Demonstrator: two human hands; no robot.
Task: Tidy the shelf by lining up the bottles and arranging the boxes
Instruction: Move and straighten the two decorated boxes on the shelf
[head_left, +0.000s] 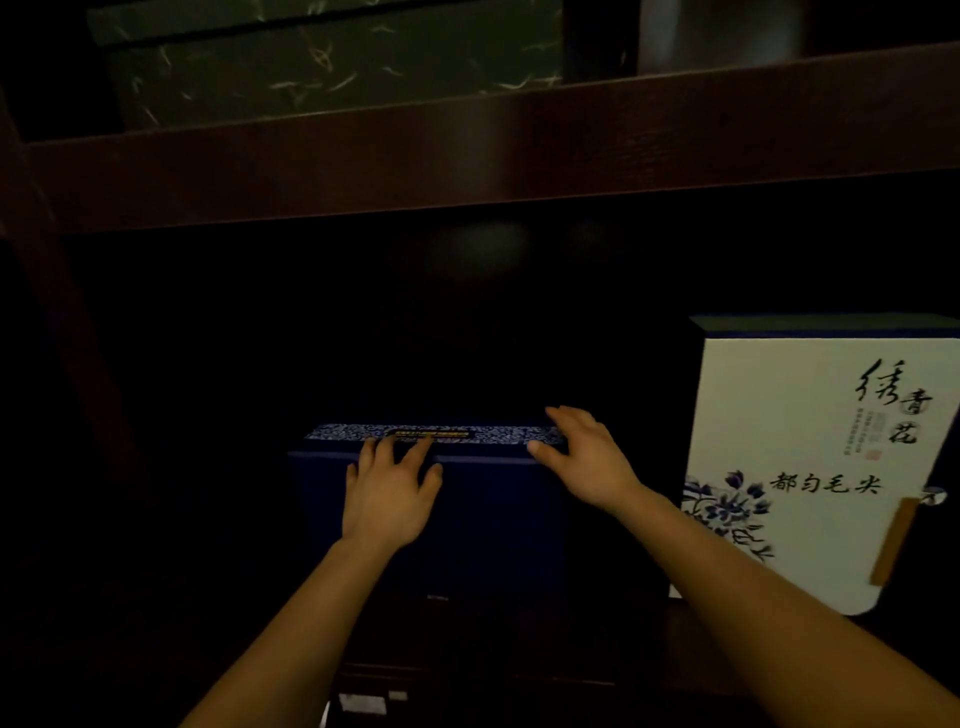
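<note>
A dark blue box (493, 519) with a blue-and-white patterned top strip stands on the dim lower shelf, centre. My left hand (389, 493) lies flat against its front face, fingers spread and reaching the top edge. My right hand (582, 457) rests on the box's upper right corner, thumb on the front edge and fingers over the top. A white box (800, 447) with blue flowers and black calligraphy stands upright to the right, apart from the blue box.
A dark wooden shelf board (467, 156) runs across above. On it stands a dark green speckled box (332, 57), with a pale blurred object (717, 31) to its right. A wooden upright (62, 312) borders the left. The shelf interior behind is very dark.
</note>
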